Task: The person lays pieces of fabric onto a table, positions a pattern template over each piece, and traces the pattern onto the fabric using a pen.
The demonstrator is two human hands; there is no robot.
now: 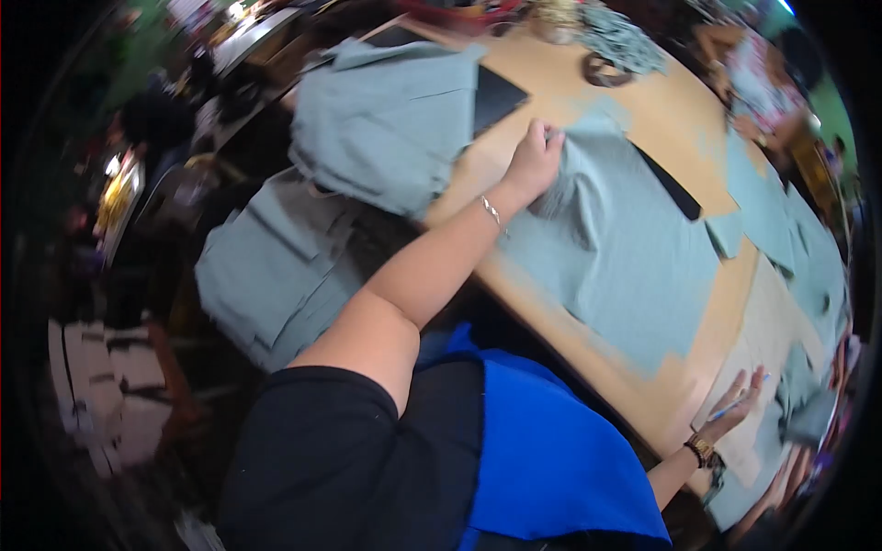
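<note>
My left hand [537,161] is closed on the upper left corner of a grey-green fabric piece [625,239], pulling folds into it over the wooden table [514,73]. Part of the fabric lies flat towards the table's near edge. A silver bracelet is on that wrist. At the lower right, my right hand [735,409] holds a thin pen-like tool [726,410], its fingers partly stretched out. It is over a pale sheet [758,321], apart from the fabric in my left hand. A black flat piece [666,179] shows beside the fabric.
Stacked grey-green fabric [386,119] lies at the table's left, with another pile [276,266] below it. More fabric [763,202] spreads along the right. Fabric scraps [620,37] and a dark round roll [606,71] sit at the far end. A person [753,73] is at the upper right.
</note>
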